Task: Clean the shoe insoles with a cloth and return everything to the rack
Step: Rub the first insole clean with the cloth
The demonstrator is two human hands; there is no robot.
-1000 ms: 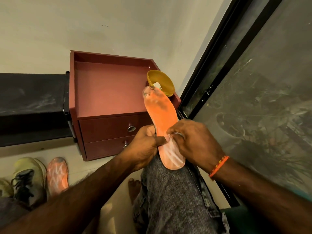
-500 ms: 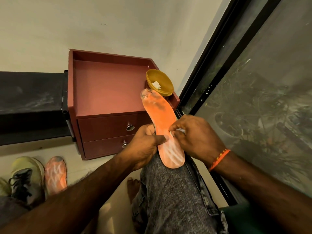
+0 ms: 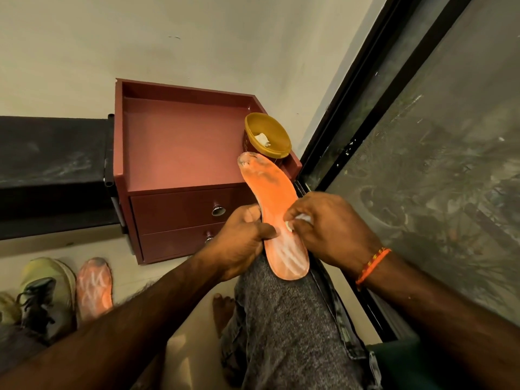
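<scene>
Across the raised knee, the left hand [image 3: 239, 243] grips the orange insole [image 3: 277, 218] while the right hand [image 3: 326, 229] pinches a small white cloth [image 3: 302, 219] mid-wipe; next, rub toward the grimy toe.

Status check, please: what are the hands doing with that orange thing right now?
Left hand grips orange insole on knee. Right hand pinches white cloth against it. Nothing in the way.

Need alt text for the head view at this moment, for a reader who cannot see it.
A person's left hand grips an orange foam insole propped on a grey-trousered knee, while the right hand rubs it with a small white cloth. Behind stands a maroon two-drawer cabinet bearing a yellow plastic cup; a second orange insole lies on the floor.
</scene>
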